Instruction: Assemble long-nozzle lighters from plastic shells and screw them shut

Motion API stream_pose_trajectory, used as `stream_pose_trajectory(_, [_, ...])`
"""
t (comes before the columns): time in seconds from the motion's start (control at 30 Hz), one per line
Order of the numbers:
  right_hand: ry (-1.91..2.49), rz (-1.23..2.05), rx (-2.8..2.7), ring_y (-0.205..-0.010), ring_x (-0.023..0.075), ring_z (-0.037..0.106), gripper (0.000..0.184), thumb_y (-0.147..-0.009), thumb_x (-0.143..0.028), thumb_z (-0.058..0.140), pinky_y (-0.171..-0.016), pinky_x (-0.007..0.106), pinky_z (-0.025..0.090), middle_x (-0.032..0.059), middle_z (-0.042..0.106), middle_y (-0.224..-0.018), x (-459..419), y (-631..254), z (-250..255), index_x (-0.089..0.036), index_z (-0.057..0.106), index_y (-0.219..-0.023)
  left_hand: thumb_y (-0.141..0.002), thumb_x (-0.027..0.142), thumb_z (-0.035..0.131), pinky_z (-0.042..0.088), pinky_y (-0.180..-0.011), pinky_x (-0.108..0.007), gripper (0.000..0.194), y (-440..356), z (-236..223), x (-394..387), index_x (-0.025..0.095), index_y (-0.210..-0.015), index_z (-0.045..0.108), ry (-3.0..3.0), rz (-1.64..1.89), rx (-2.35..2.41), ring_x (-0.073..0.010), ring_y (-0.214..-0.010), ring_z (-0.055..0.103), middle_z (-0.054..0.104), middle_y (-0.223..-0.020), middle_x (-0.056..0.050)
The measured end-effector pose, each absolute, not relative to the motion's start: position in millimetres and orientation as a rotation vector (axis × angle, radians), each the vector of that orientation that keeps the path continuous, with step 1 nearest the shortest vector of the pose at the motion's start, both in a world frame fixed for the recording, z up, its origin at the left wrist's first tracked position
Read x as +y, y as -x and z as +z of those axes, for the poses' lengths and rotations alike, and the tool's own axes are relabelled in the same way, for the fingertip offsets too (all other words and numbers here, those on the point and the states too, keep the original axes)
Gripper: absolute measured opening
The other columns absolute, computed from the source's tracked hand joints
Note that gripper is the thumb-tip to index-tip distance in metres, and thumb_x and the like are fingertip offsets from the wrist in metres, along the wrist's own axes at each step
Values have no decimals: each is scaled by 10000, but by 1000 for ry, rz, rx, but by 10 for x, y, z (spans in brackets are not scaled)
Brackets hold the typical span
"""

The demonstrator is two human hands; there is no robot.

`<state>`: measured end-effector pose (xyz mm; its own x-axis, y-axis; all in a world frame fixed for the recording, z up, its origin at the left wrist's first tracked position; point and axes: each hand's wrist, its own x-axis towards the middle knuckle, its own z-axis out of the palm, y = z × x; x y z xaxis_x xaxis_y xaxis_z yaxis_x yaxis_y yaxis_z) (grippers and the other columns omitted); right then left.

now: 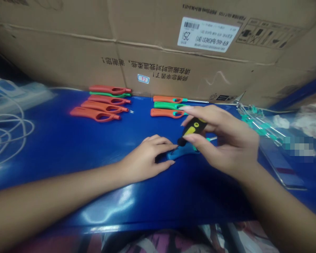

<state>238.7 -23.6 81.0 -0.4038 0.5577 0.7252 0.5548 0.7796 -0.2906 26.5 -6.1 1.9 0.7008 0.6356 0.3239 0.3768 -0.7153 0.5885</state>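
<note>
A blue utility lighter [185, 153], partly covered by my hands, lies on the blue tabletop in the middle. My left hand [151, 156] holds its near-left end between thumb and fingers. Above the lighter, my right hand [231, 144] grips a black-and-yellow screwdriver [191, 130], tilted with its shaft pointing down and left. The screwdriver's tip is at the lighter's left end, close to my left fingertips; whether it sits in a screw is too small to tell. Turquoise parts and a metal rod show at the lighter's right side, under my right hand.
Several red and orange lighter casings [96, 114], with a green one among them, lie back left. Orange and green lighters [163, 112] with rods lie behind my hands. A cardboard box [76, 52] walls the back. Rods with turquoise parts [264, 123], a phone [285, 172] and a white cable [23, 130] flank the sides.
</note>
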Motion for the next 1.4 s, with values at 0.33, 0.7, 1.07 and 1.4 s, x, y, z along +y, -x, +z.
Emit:
stream_pose_trajectory(0.33, [824, -14, -2080, -809, 204, 720, 282, -955, -314, 644, -625, 326, 604, 37, 762, -1086, -260, -2398, 818, -302, 677, -1234, -924, 331, 693, 471, -1020, -426, 364, -261, 6, -59, 216, -1267, 652, -2433, 716, 780, -246, -1146, 621, 681, -1226, -79])
stream_pose_trajectory(0.7, [898, 231, -2022, -832, 179, 708, 337, -924, -312, 693, -617, 274, 612, 40, 713, -1158, -149, -2459, 753, -271, 644, -1254, -940, 321, 681, 454, -1032, -424, 390, -256, 35, -53, 191, -1305, 641, -2405, 669, 757, -227, -1151, 606, 672, -1212, -72])
stream_pose_trajectory(1.07, [738, -133, -2096, -685, 163, 661, 429, -880, -266, 744, -563, 294, 572, 37, 739, -1004, -237, -2425, 772, -274, 614, -1289, -925, 307, 702, 465, -1001, -420, 356, -261, 16, -57, 199, -1262, 659, -2419, 686, 768, -232, -1111, 608, 680, -1186, -71])
stream_pose_trajectory(1.4, [793, 161, -2020, -789, 185, 656, 312, -895, -212, 711, -565, 298, 579, 61, 697, -1046, -165, -2432, 759, -258, 660, -1200, -932, 327, 696, 454, -1019, -421, 383, -261, 12, -56, 195, -1287, 642, -2399, 687, 755, -227, -1126, 603, 673, -1190, -68])
